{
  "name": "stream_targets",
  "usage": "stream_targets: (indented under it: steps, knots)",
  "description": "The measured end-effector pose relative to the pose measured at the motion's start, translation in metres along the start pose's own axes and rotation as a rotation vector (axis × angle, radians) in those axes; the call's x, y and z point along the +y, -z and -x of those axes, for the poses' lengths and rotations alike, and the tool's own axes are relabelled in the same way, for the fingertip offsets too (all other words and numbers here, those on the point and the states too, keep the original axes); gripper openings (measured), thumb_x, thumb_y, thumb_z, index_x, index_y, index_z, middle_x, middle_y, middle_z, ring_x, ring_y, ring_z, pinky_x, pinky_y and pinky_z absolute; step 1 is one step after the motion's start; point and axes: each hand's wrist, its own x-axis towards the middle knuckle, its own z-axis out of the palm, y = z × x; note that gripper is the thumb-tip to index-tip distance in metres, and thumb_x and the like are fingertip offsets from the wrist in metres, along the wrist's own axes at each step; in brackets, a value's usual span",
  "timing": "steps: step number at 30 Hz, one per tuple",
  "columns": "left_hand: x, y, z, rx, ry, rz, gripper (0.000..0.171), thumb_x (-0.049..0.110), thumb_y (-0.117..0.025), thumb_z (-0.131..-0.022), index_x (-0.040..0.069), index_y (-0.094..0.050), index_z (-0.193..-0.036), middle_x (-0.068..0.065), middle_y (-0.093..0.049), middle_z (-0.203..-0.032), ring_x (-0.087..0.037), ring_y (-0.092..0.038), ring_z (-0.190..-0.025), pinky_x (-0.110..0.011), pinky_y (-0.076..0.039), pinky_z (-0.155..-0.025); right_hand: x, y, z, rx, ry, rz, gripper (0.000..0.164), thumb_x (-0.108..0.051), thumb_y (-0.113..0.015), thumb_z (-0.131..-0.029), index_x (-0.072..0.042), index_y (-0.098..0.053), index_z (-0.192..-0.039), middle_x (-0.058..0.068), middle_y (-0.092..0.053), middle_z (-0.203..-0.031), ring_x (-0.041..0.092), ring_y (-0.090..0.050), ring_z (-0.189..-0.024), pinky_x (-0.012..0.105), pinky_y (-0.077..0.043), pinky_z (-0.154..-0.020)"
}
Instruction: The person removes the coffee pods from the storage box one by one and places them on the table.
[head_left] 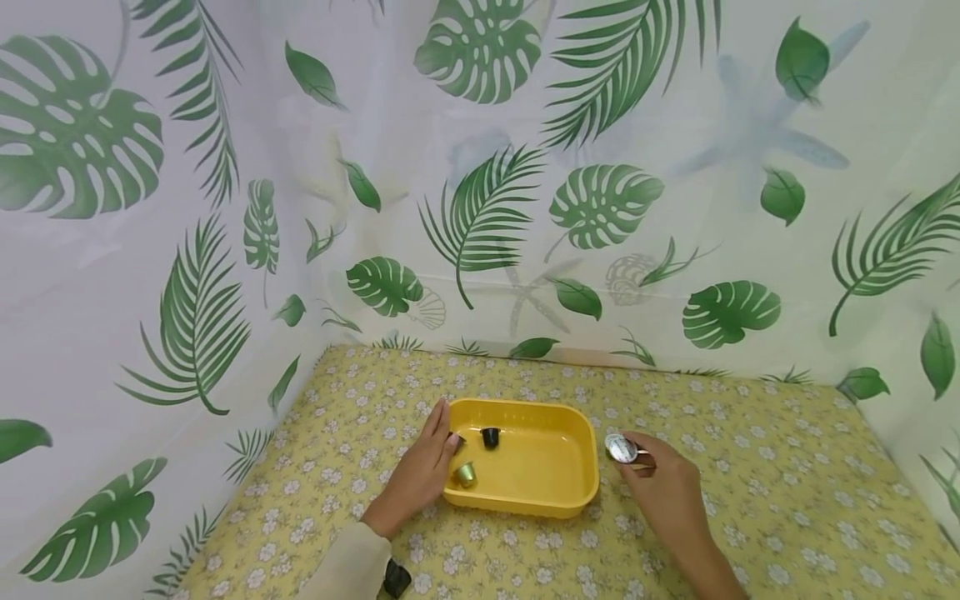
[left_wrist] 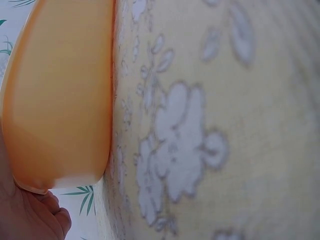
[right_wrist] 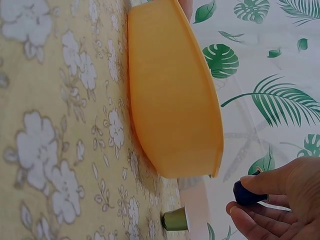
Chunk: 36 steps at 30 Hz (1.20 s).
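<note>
A yellow tray (head_left: 525, 502) rests on the flowered cloth. My left hand (head_left: 422, 468) holds its left rim, thumb over the inside and fingers along the outside. Inside lie a black coffee capsule (head_left: 491, 438) and a green-gold one (head_left: 466, 475), plus a dark one partly hidden by my thumb. Just right of the tray, my right hand (head_left: 667, 492) pinches a dark blue coffee capsule (right_wrist: 247, 194) between thumb and fingers. A round silver lid (head_left: 621, 447) shows at those fingertips in the head view. Close by, a green capsule (right_wrist: 175, 220) stands on the cloth in the right wrist view.
Yellow cloth with white flowers (head_left: 787, 492) covers the table. White curtains with green leaves (head_left: 480, 217) hang behind and at both sides. A small black item (head_left: 396, 577) shows beside my left sleeve.
</note>
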Motion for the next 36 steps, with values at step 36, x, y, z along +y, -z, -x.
stream_targets:
  steps: [36]
  knots:
    - [-0.003,-0.002,0.000,0.006,-0.011,-0.004,0.061,0.033,-0.032,-0.114,0.009,-0.006,-0.163,0.001,0.005,-0.170,-0.026,-0.015,-0.154,-0.048,-0.026,-0.120,0.032,0.020,-0.011,0.072,-0.009,0.104,0.041,0.004,-0.082,-0.081,0.006,-0.069,-0.120,0.025,-0.073,-0.099,0.031,-0.072,-0.077,0.027,-0.056,-0.058]
